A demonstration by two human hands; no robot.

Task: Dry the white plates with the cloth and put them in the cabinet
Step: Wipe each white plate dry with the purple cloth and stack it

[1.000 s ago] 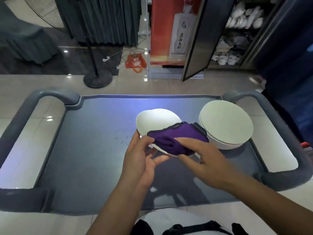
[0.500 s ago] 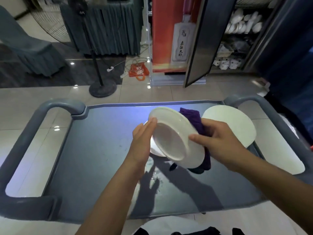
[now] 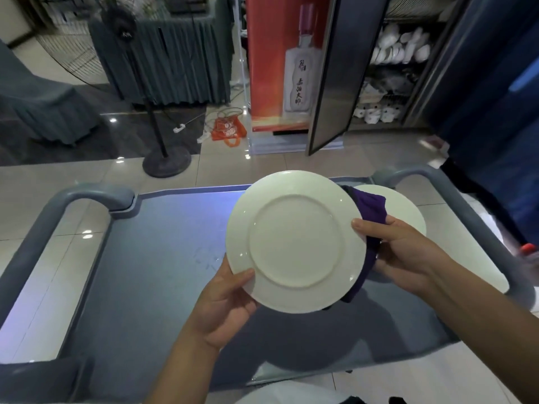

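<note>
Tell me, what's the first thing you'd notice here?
A big white plate fills the middle, held up over a grey cart by the left hand and the right hand. A purple cloth peeks out behind its right edge. Far back on the right, an open cabinet holds white dishes.

Both bare forearms reach in from the bottom of the view, angled toward each other. The left hand sits low, palm turned up and inward, thumb lying across the lower left rim of the white plate, fingers hidden behind it. The right hand is higher, on the opposite side, thumb tip pressed on the plate's right rim, fingers curled behind, bunching the purple cloth against the plate's back. Both wrists are slightly bent.
</note>
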